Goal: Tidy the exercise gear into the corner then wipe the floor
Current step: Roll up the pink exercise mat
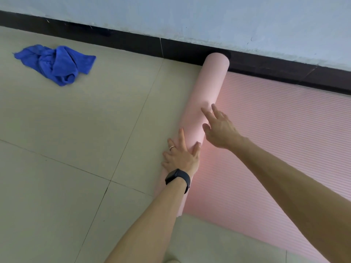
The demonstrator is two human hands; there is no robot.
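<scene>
- The left hand [181, 158] is lying flat on the rolled part of the pink yoga mat [284, 130]. Its fingers are spread and straight and its thumb is resting over the top of the roll [207, 92]; it is not gripping anything.
- A ring [171, 148] is showing on one finger of that hand, and a black smartwatch [177, 177] is sitting on the wrist.
- The right hand [218, 130] is reaching in just beyond the left. Its fingers are loose and extended, with the fingertips over the roll's right side, and it is holding nothing. Whether the fingertips are actually touching the roll cannot be told.
- The roll is lying across the tiled floor [66, 130], and its far end is sitting right at the black skirting board [133, 41] under the pale blue wall [190, 16].
- The unrolled, ribbed part of the mat is lying flat on the floor to the right of the roll, running along the skirting board.
- A crumpled blue cloth [57, 63] is lying on the floor well apart from the mat, to the left and near the skirting board.
</scene>
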